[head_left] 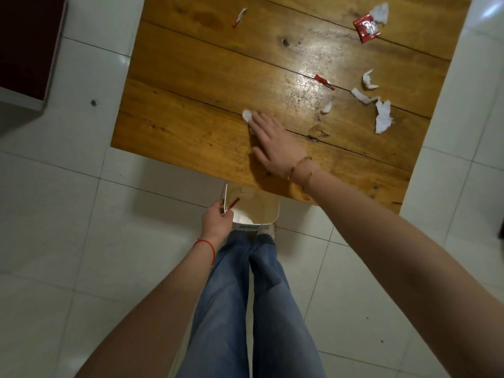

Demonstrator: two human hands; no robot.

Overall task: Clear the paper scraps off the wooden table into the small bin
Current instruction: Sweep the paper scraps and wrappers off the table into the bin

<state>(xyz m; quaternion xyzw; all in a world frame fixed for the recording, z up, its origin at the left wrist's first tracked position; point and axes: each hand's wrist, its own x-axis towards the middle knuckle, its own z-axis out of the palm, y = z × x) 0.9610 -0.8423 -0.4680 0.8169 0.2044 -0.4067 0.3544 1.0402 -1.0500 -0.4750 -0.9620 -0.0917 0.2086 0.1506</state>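
My left hand (216, 221) grips the left rim of the small white bin (266, 214), held just below the near edge of the wooden table (191, 105); a red strip and white scraps lie inside the bin. My right hand (274, 143) lies flat on the table, fingers spread, its fingertips on a white paper scrap (246, 115). More scraps lie at the right: torn white pieces (381, 115), a small red strip (324, 81), a red wrapper (366, 27) with white paper, and a red-white strip (240, 16) at the far middle.
White tiled floor surrounds the table. A dark red cabinet (27, 45) stands at the far left. My legs in blue jeans (245, 296) stand right behind the bin.
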